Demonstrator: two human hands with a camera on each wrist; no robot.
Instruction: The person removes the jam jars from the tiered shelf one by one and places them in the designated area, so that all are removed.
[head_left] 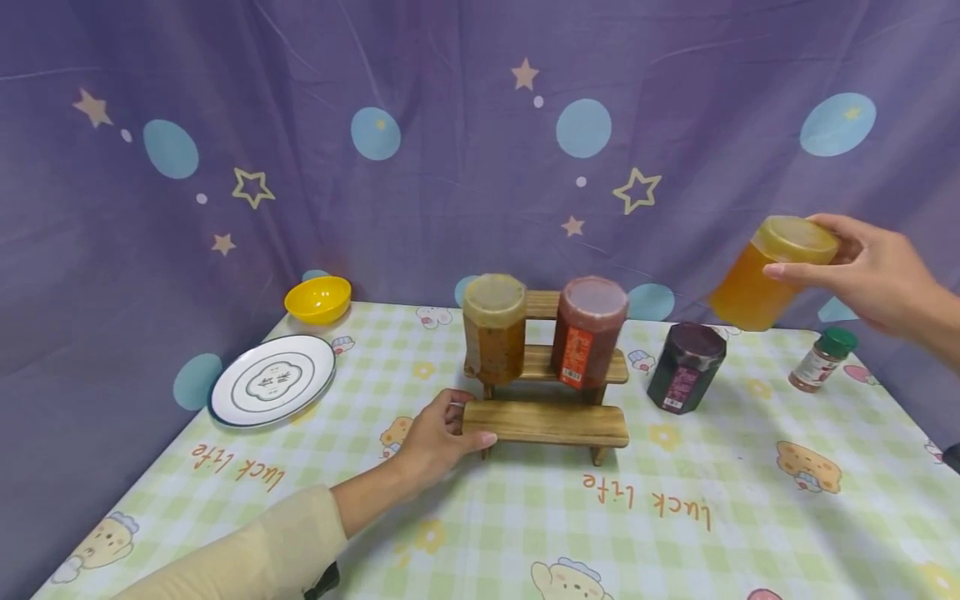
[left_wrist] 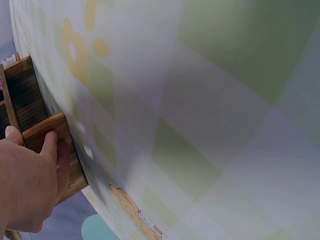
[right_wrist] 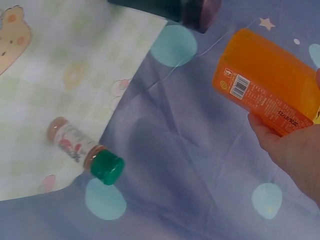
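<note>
My right hand grips a jar of amber contents near its yellow lid and holds it tilted in the air, above the table's far right. The right wrist view shows the jar's orange label with a barcode. My left hand holds the left end of the lowest step of a small wooden tiered rack, thumb at its front. In the left wrist view, fingers lie against the rack's side panel. On the middle step stand a brownish jar and a red jar.
A dark purple jar stands right of the rack. Farther right is a small green-capped spice bottle. At the left are a white plate and a yellow bowl. A purple curtain hangs behind the checked tablecloth.
</note>
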